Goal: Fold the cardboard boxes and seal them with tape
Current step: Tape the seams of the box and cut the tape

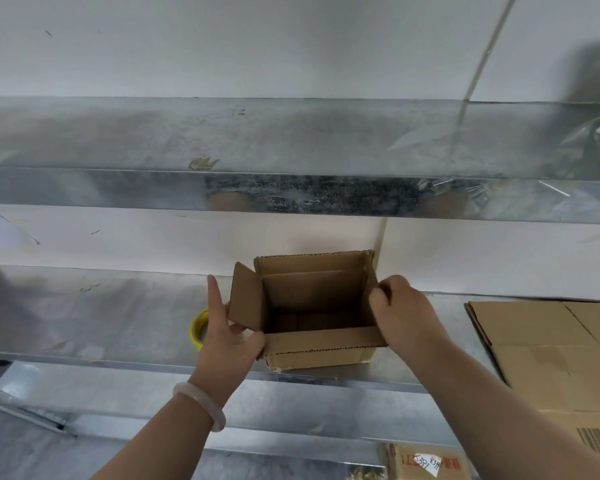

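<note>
Folding of top flaps seemed in hand: the cardboard box (312, 306) stood open between the left hand (227, 336), gripping its left flap, and the right hand (404, 313), pinching its right side, so next both flaps probably needed pressing inward before taking the tape roll (196, 329) beside the left hand.

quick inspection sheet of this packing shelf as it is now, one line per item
surface: metal shelf, bits of tape stuck to it
job's things: cardboard box upright near the shelf's front edge, top open; yellow tape roll to its left, partly behind a hand; flattened cardboard to its right
clutter: labelled carton below the shelf
grippers: left hand grips the box's left front corner, index finger straight; right hand grips its right edge
cables: nothing seen
surroundings: white wall; upper shelf
</note>
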Demonstrator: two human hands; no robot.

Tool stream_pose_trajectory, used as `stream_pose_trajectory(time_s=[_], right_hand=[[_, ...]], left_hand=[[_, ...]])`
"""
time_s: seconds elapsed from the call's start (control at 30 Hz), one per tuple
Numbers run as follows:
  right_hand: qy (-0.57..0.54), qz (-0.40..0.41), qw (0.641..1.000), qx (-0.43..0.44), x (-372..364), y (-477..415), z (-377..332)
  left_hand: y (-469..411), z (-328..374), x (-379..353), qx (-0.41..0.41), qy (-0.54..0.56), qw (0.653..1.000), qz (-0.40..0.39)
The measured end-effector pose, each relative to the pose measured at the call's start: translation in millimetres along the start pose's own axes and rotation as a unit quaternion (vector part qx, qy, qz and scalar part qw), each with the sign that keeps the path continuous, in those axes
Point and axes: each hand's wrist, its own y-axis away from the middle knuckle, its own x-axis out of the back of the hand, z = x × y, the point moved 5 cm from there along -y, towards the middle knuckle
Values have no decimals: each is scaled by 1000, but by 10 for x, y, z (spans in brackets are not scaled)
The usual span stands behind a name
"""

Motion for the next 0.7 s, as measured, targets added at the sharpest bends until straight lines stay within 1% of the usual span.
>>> stream_pose_trajectory(time_s=[0.07, 0.13, 0.17, 0.2, 0.27, 0.33, 0.37, 0.43, 0.5, 0.6, 0.7], right_hand=[[-58, 41, 997, -6, 80, -2, 139], [-95, 68, 993, -20, 118, 21, 278], [-106, 71, 991, -27, 114, 35, 334], [-113, 69, 991, -30, 97, 43, 386], [-119, 54, 991, -30, 61, 42, 452], [-150, 44, 987, -36, 55, 19, 477], [-175, 46, 983, -37, 66, 15, 474], [-208, 65, 976, -30, 114, 29, 427], [-229, 79, 970, -17, 165, 76, 341], [-268, 88, 959, -8, 216, 180, 182], [-292, 88, 953, 2, 208, 259, -34]], left_hand=[[-17, -12, 50, -66, -86, 994, 19], [-32, -21, 103, -113, -178, 977, 31], [-42, -41, 121, -117, -216, 969, 29], [-51, -61, 134, -102, -247, 963, 26], [-80, -102, 148, -52, -278, 959, 12], [-93, -72, 130, -26, -267, 963, 0], [-83, -23, 126, -24, -246, 969, 8], [-44, 84, 153, -12, -165, 985, 46], [-1, 167, 211, 14, -86, 992, 91], [80, 295, 344, -6, -79, 989, 128], [184, 419, 584, -9, -21, 989, 144]])
